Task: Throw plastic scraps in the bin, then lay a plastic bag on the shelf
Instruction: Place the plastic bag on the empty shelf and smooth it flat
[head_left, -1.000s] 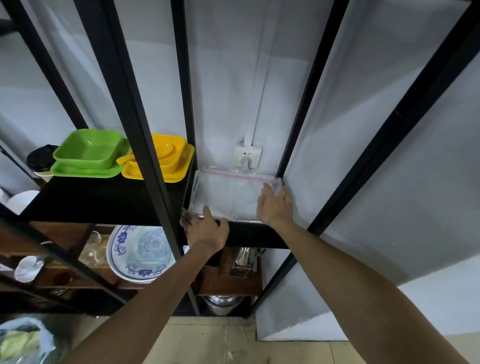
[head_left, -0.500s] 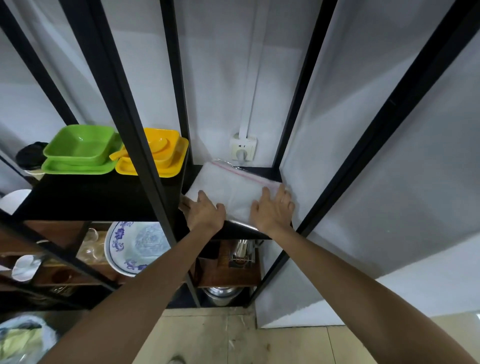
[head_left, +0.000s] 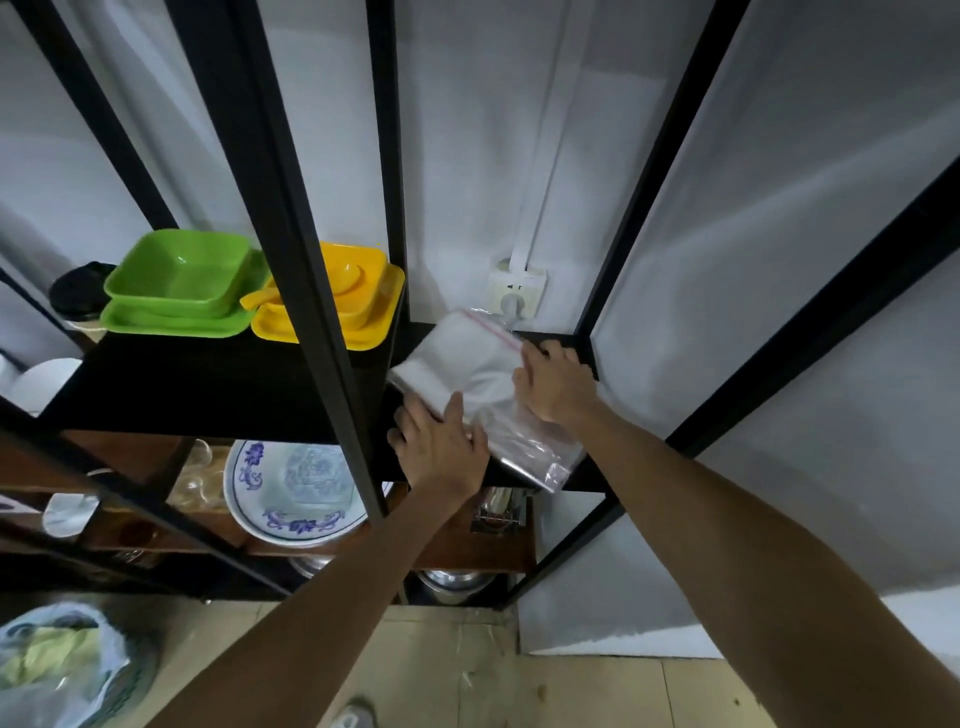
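A clear zip plastic bag (head_left: 467, 364) with a red strip lies slantwise on the black shelf (head_left: 208, 384), in the right bay below a wall socket. One corner of the bag hangs over the shelf's front edge. My left hand (head_left: 441, 447) rests flat on the bag's near left side, fingers spread. At the bag's far right edge, by the red strip, my right hand (head_left: 556, 384) has its fingers curled on the plastic. The bin (head_left: 52, 670), lined with plastic and holding scraps, stands on the floor at lower left.
Green dishes (head_left: 182, 286) and yellow dishes (head_left: 358, 301) stand on the same shelf to the left. A black upright post (head_left: 311, 291) rises between them and the bag. Below are a blue-patterned plate (head_left: 291, 493), glassware and metal pots. A white wall lies behind.
The bag has turned from square to slantwise, and one corner now overhangs the front edge. My right hand moved back along the bag's right edge; my left hand shifted right onto the bag.
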